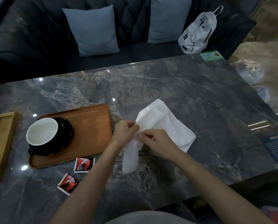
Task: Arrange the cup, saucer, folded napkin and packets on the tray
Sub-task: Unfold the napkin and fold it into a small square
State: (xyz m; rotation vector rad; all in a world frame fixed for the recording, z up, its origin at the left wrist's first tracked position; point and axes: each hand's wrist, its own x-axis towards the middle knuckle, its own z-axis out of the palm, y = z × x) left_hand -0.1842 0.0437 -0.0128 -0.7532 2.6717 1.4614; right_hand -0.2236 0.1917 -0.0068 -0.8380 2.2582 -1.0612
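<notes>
Right now I see the rounded brown wooden tray (93,126) on the grey marble table (199,88), carrying only the black saucer (65,136) with the white-lined black cup (42,131) on it. Just right of the tray, my left hand (125,130) and right hand (157,143) both pinch the crumpled white paper napkin (164,125). Two red-and-black packets (84,164) (68,183) lie on the table, below the tray.
</notes>
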